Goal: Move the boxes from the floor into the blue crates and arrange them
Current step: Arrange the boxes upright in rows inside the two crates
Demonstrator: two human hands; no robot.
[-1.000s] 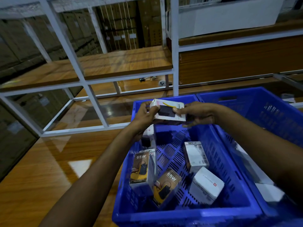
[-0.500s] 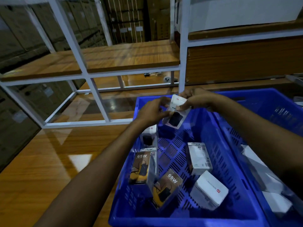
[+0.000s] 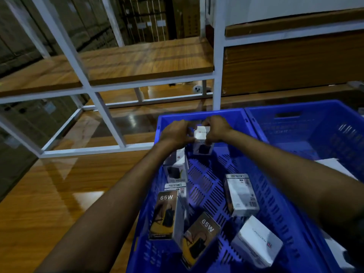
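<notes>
A small white box with a black picture (image 3: 202, 142) stands upright at the far end of the near blue crate (image 3: 199, 115). My left hand (image 3: 175, 133) grips its left side and my right hand (image 3: 215, 129) grips its right side. Inside the same crate a white box (image 3: 175, 164) stands by the left wall, two 65W boxes (image 3: 166, 213) (image 3: 201, 235) lean at the near left, and two white boxes (image 3: 241, 194) (image 3: 256, 241) lie on the right.
A second blue crate (image 3: 307, 119) adjoins on the right with white boxes (image 3: 332, 166) in it. Both crates sit on a glossy wooden floor (image 3: 49, 203). A white metal rack (image 3: 98, 107) with wooden shelves stands just beyond.
Both hands carried the held box down and away, from flat above the crate to upright against its far wall. The camera moved closer to the crate.
</notes>
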